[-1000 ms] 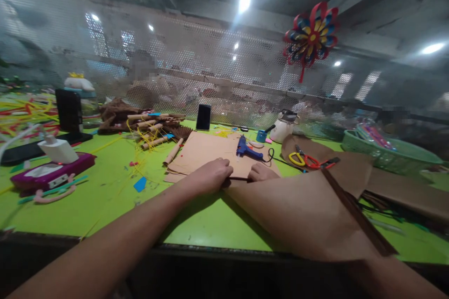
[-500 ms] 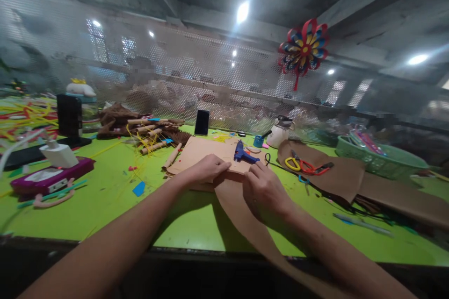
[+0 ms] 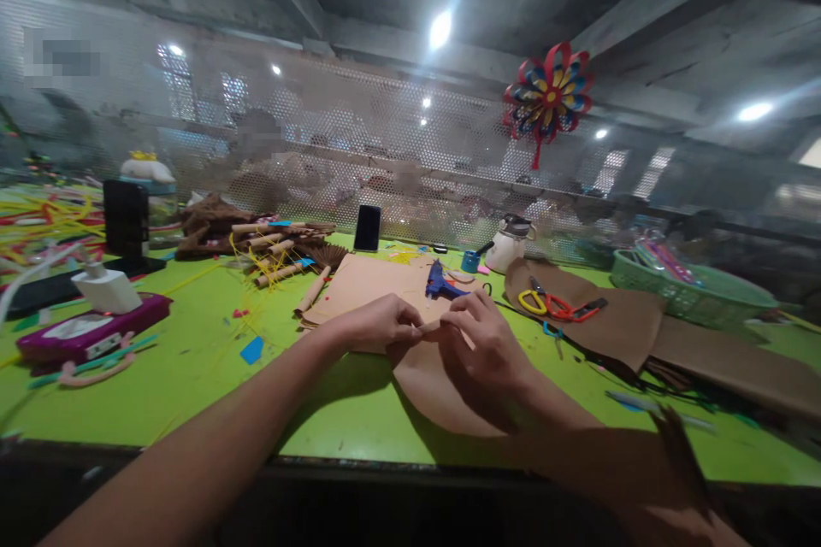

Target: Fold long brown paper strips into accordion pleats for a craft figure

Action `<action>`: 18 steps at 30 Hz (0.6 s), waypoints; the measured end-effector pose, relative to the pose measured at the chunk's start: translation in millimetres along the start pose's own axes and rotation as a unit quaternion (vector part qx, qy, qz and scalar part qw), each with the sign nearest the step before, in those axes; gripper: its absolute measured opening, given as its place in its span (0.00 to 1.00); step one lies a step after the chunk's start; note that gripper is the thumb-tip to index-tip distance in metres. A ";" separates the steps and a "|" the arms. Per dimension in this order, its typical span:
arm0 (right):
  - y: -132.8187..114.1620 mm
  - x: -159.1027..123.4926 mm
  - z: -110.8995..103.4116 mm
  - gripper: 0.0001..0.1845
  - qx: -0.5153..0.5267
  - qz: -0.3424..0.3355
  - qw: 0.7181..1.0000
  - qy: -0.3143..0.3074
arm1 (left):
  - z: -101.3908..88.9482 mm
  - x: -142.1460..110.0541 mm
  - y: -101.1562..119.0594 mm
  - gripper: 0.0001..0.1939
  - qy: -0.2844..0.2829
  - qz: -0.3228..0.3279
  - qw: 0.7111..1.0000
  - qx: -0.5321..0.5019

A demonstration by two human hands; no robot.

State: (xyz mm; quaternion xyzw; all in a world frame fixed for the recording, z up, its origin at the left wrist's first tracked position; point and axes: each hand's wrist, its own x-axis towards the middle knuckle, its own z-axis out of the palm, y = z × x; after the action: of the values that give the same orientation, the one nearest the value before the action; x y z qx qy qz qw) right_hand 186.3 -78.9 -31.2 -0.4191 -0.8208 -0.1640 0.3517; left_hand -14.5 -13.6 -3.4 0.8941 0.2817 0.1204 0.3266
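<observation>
My left hand (image 3: 385,321) pinches one side of the rolled or folded edge of a long brown paper strip (image 3: 442,389). At the other side of that edge, my right hand (image 3: 484,338) is closed on the same strip with bent fingers. The strip curves down toward me, and part of it passes over or under my right forearm; I cannot tell which. Beneath my hands lies a stack of brown paper sheets (image 3: 365,278). A blue glue gun (image 3: 442,280) rests on the stack, just beyond my right hand.
Scissors with yellow and red handles (image 3: 558,303) lie on brown paper (image 3: 629,320) at right, before a green basket (image 3: 699,286). Rolled paper tubes (image 3: 275,248) and a phone (image 3: 368,227) stand behind. At left is a purple power strip (image 3: 96,333).
The strip's near edge has been lifted and turned between my fingers. Its trailing part has swung right, across my right forearm, and my right hand has risen slightly.
</observation>
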 end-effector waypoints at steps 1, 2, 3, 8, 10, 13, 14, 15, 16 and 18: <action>1.9 1.4 -1.1 0.10 0.047 0.012 0.999 0.002 | 1.6 1.5 -2.0 0.11 0.005 0.005 1.000 0.010; 3.8 2.8 -2.1 0.14 0.094 0.033 0.995 0.001 | 3.0 3.0 -3.6 0.11 0.009 0.011 1.000 0.020; 5.6 4.3 -2.8 0.16 0.136 0.064 0.989 -0.005 | 4.4 4.3 -4.7 0.11 0.012 0.018 0.999 0.029; 9.8 8.2 -3.8 0.11 0.255 0.246 0.931 -0.085 | 10.0 7.6 -0.3 0.13 0.039 0.045 0.995 0.074; 10.7 8.0 -4.3 0.12 0.300 0.286 0.905 -0.092 | 11.0 6.5 4.3 0.12 0.051 0.055 0.994 0.083; 11.3 7.2 -6.3 0.12 0.377 0.310 0.871 -0.049 | 10.3 3.2 11.0 0.12 0.066 0.062 0.993 0.075; 11.1 6.9 -7.2 0.12 0.392 0.309 0.865 -0.038 | 9.6 2.0 12.8 0.12 0.068 0.060 0.994 0.063; 10.7 6.8 -8.3 0.11 0.399 0.306 0.864 -0.030 | 8.9 1.0 14.3 0.12 0.067 0.059 0.995 0.046; 10.1 6.8 -9.3 0.10 0.397 0.301 0.867 -0.023 | 8.3 0.3 15.5 0.12 0.063 0.058 0.996 0.026; 8.5 7.0 -11.3 0.09 0.386 0.285 0.877 -0.011 | 7.7 0.0 16.9 0.14 0.051 0.057 0.997 -0.020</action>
State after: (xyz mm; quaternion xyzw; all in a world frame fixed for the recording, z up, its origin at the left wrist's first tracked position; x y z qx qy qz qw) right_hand 195.3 -76.2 -18.5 -0.4681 -0.6678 0.2775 0.5079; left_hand -4.3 -28.2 1.8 0.8945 0.2446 0.1902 0.3223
